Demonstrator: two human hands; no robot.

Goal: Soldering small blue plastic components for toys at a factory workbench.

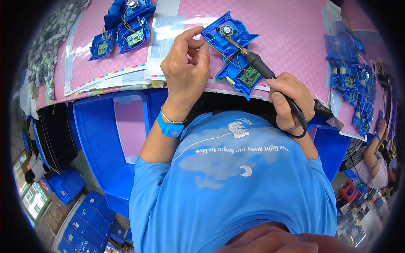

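My right hand (pixel 291 101) is closed round the black handle of a soldering iron (pixel 258 64). The iron's tip touches or hovers just over a small round speaker (pixel 227 30) set in a blue plastic housing half (pixel 243 39). My left hand (pixel 187 69) is pinched at that housing's left edge. From its fingertips a thin pale strand, like solder wire, runs toward the speaker. Thin coloured wires (pixel 225 55) link this half to a second blue housing half (pixel 240 89) nearer me, which bears a green circuit board (pixel 249 76).
More wired blue housings (pixel 135 36) lie at the left on the pink table (pixel 278 17), and others (pixel 354 84) are heaped at the right. Blue bins (pixel 99 143) stand below the table edge. Grey cloth-like material (pixel 52 33) lies far left. Another person's arm (pixel 375 147) shows at the right.
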